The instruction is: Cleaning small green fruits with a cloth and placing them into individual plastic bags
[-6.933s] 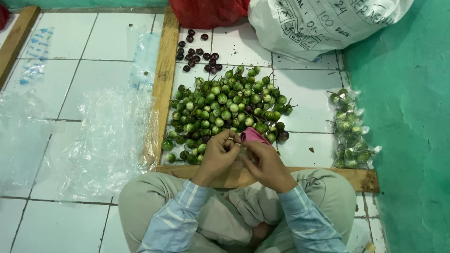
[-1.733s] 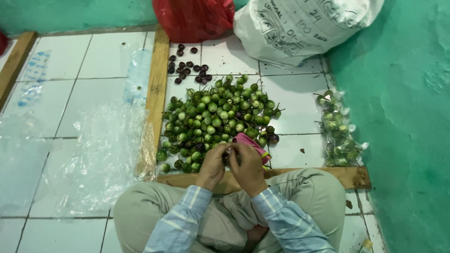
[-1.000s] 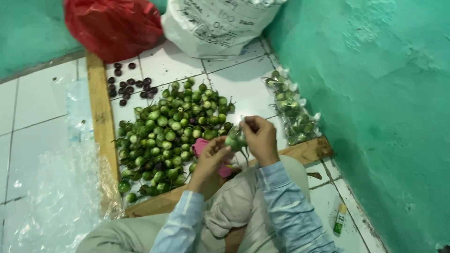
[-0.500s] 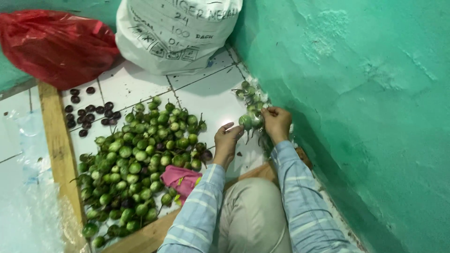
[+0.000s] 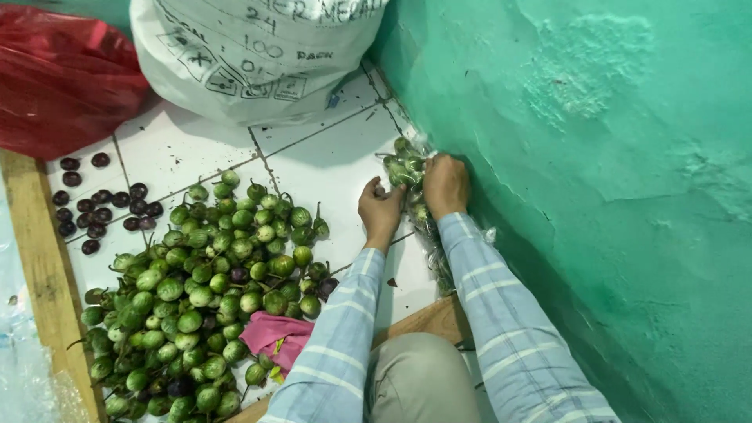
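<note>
Nearest the viewer, a pink cloth lies at the near edge of the pile of round green eggplants, released since the earlier frames. Both hands have moved right of the pile to the teal wall. The left hand rests with fingers loosely curled against the clear packed bag; the right hand is clamped on that glossy, lumpy bag, which sits on the tiled floor. Beyond the pile lie dark purple eggplants, a white woven sack and a red plastic bag.

White sack top centre; red bag left; clear packets, perhaps bagged, by wall.
</note>
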